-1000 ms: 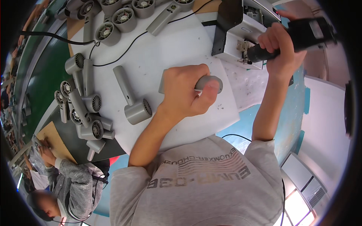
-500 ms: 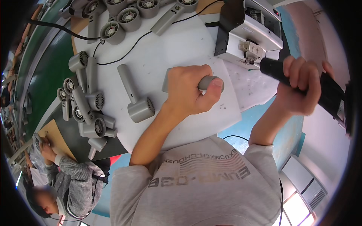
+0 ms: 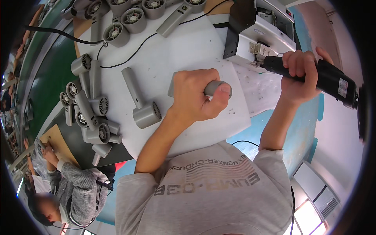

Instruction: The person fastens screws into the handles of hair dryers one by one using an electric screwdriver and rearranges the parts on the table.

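Note:
My left hand (image 3: 196, 94) is closed around a grey hair dryer body (image 3: 212, 88) on the white foam sheet. Most of that piece is hidden under my fingers; a rounded end shows by my thumb. My right hand (image 3: 299, 78) grips a black electric screwdriver (image 3: 333, 80), held roughly level. Its tip end is at the small metal block (image 3: 260, 51) on the front of a white-and-black box machine (image 3: 244, 47), which looks like a screw feeder; whether they touch I cannot tell. Left of my left hand lies another grey hair dryer body (image 3: 145, 113).
Several grey hair dryer bodies (image 3: 133, 19) stand at the back, and more lie in a pile (image 3: 88, 102) at the left. A black cable (image 3: 129, 58) crosses the white foam sheet (image 3: 188, 51). At the lower left, a co-worker in a grey sleeve (image 3: 78, 180) handles something.
My right hand has moved left and slightly up, bringing the screwdriver's tip end to the machine's metal block. My left hand has stayed nearly in place.

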Motion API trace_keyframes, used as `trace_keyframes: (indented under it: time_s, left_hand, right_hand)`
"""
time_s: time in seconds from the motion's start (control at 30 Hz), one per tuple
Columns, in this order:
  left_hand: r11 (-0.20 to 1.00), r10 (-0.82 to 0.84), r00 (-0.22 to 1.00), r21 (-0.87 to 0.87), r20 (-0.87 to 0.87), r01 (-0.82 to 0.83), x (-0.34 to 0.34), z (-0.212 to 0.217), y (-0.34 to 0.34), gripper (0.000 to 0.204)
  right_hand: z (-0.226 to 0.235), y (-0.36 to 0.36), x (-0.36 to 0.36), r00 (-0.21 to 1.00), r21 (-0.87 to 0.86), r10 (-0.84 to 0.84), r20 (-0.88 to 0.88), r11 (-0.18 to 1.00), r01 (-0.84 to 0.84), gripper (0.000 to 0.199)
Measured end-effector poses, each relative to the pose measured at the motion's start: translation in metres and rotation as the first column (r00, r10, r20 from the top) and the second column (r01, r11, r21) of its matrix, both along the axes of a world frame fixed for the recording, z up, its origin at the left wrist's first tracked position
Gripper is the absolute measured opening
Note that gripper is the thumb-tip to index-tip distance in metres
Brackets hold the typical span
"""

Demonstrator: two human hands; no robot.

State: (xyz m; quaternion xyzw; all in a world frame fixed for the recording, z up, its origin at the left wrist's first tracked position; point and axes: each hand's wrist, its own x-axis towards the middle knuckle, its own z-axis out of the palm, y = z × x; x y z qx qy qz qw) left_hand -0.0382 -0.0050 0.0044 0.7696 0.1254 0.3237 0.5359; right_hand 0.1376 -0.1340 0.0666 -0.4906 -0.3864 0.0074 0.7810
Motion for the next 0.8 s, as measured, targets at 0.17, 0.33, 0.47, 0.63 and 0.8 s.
trace_keyframes:
  time_s: [0.17,0.33,0.47,0.63,0.8]
  left_hand:
    - [1.000,-0.002,1.000,0.006,-0.009,0.002,-0.002,-0.001,0.001,0.038]
    - [1.000,-0.003,1.000,0.015,-0.006,0.003,-0.003,-0.001,0.002,0.038]
    - [0.999,-0.043,0.999,0.016,-0.017,0.043,-0.004,0.000,0.001,0.045]
    - [1.000,-0.030,0.999,0.009,-0.032,0.030,-0.006,-0.002,0.001,0.046]
    - [0.999,-0.023,1.000,0.044,-0.005,0.024,0.001,0.000,-0.003,0.037]
  right_hand:
    - [-0.001,0.003,0.001,1.000,-0.018,-0.021,0.007,1.000,0.021,0.035]
    - [-0.005,0.005,0.003,0.999,-0.013,0.035,-0.010,0.999,-0.035,0.034]
    - [-0.001,0.003,0.003,0.999,-0.031,0.045,-0.007,0.999,-0.045,0.034]
    - [-0.006,0.012,0.001,1.000,0.029,-0.027,-0.010,0.999,0.028,0.033]
    - [0.002,0.010,-0.002,0.999,-0.036,-0.039,0.009,0.999,0.040,0.032]
